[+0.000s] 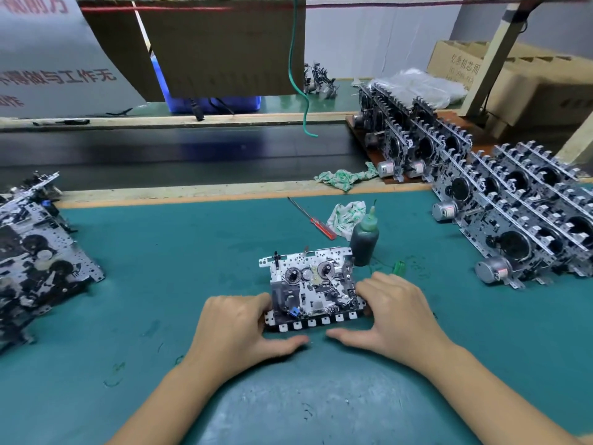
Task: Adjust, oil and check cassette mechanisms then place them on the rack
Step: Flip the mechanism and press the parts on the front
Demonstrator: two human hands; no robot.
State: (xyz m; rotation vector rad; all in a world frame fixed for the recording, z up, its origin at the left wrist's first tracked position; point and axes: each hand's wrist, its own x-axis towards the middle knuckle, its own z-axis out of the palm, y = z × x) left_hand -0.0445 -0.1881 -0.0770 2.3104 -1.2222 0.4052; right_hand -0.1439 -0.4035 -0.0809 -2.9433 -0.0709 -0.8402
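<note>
A metal cassette mechanism (pixel 309 284) lies flat on the green mat in front of me, its row of white keys towards me. My left hand (pixel 239 329) grips its left edge, thumb along the front under the keys. My right hand (pixel 390 316) grips its right edge the same way. A dark oil bottle (pixel 364 240) with a green nozzle stands just behind the mechanism's right corner. A red-handled screwdriver (pixel 313 219) lies further back. On the right, the rack (pixel 519 216) holds several mechanisms standing upright in rows.
A pile of mechanisms (pixel 35 252) lies at the left edge. Crumpled cloths (pixel 346 213) sit by the bottle and at the belt edge (pixel 345 178). A dark conveyor belt (pixel 179 155) runs behind the mat. A green cable (pixel 303 101) hangs above it. Cardboard boxes (pixel 526 78) stand far right.
</note>
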